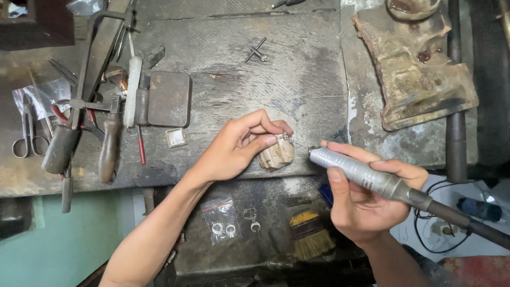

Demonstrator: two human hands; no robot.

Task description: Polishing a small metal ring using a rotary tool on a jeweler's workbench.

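The left hand [241, 146] pinches a small silver ring [284, 137] between thumb and forefinger, bracing it against the top of a worn wooden peg [276, 155] that juts from the near edge of the worktop [239, 64]. The right hand [361, 199] is wrapped around a grey rotary handpiece [361, 172], held like a pen, thumb along its side; its thin bit points left and meets the ring or stands just short of it, which cannot be told at this size. A dark hose runs from the handpiece off to the right.

The ring looks tiny, light and hard, probably slippery between fingertips and easy to flick away under a spinning bit. It is best held by its edges, pressed down on the peg, fingers clear of the spot being worked. The handpiece looks rigid and fairly light; a grip near its nose gives the most control.

On the far left of the worktop lie pliers [109, 143], scissors [26, 135], a saw frame [101, 37] and a dark metal block [169, 98], with a small square piece [176, 137] just near of it. A small key [256, 50] lies far centre. Below the worktop edge, a clear bag of rings [221, 218] and a brush [309, 234] rest on a lower shelf.
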